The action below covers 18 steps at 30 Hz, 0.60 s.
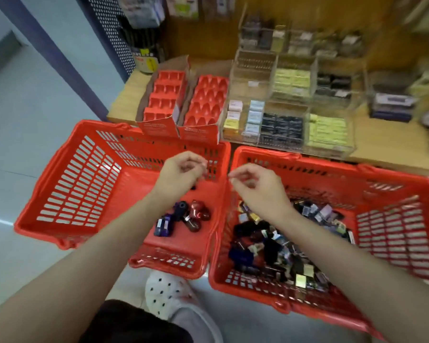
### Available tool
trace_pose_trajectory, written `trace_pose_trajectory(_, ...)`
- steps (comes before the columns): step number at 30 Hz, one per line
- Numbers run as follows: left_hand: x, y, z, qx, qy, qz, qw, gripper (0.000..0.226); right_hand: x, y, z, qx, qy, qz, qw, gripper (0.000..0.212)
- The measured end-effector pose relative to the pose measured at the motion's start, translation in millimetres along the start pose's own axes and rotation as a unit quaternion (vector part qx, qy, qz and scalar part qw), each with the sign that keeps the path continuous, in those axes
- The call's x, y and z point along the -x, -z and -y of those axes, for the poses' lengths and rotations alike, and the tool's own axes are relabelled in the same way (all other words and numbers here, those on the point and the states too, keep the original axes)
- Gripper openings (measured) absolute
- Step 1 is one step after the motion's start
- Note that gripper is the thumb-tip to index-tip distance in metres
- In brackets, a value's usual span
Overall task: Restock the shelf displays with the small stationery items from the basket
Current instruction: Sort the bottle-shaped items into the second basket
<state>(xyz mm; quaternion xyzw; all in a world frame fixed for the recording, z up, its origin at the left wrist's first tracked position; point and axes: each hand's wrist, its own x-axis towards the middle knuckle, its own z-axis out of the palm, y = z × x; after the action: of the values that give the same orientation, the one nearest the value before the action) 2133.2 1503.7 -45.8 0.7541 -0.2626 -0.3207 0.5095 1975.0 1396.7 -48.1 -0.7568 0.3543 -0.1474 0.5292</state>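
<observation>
- Right basket (394, 233) holds a heap of small stationery items (280, 246) – stock waiting for the shelf; left basket (67, 184) holds a few
- Left hand (177, 175) and right hand (254, 188) hover curled above the baskets – whether either grip pinches something, I cannot tell
- Acrylic shelf bins (290, 115) beyond are blurred; labels unreadable

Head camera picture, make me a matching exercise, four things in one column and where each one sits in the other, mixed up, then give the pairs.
Things:
1. left basket
2. right basket
3. red display trays
4. clear organiser

Places or states:
A. on the shelf, at its left end, with bare slots
B. on the floor, holds a big heap of small packets
C. on the shelf, compartments with yellow, black and white boxes
D. on the floor, holds only a few small dark blue and dark red items

Pairs: 1-D, 2-B, 3-A, 4-C
</observation>
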Motion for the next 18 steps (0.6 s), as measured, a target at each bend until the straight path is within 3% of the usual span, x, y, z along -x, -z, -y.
trace_pose_trajectory(4,13,-81,-17,-0.01,0.014,0.134,0.991,0.023,16,68,-75,0.055,-0.141,-0.019,0.988,0.02)
trace_pose_trajectory(6,9,-118,1,-0.121,0.035,0.189,0.974,0.019,26,88,-116,0.08,-0.197,-0.013,0.977,0.013)
trace_pose_trajectory(8,1,-145,30,-0.285,0.02,0.228,0.931,0.036,34,101,-149,0.097,-0.218,-0.002,0.971,0.011)
trace_pose_trajectory(11,-15,-170,70,-0.489,-0.006,0.306,0.816,0.068,43,113,-184,0.105,-0.199,-0.002,0.974,0.014)
trace_pose_trajectory(13,-29,-180,87,-0.574,-0.035,0.308,0.758,0.086,46,121,-197,0.127,-0.187,-0.004,0.974,0.021)
trace_pose_trajectory(18,-56,-199,108,-0.64,-0.061,0.313,0.699,0.118,44,136,-217,0.13,-0.167,-0.002,0.977,0.029)
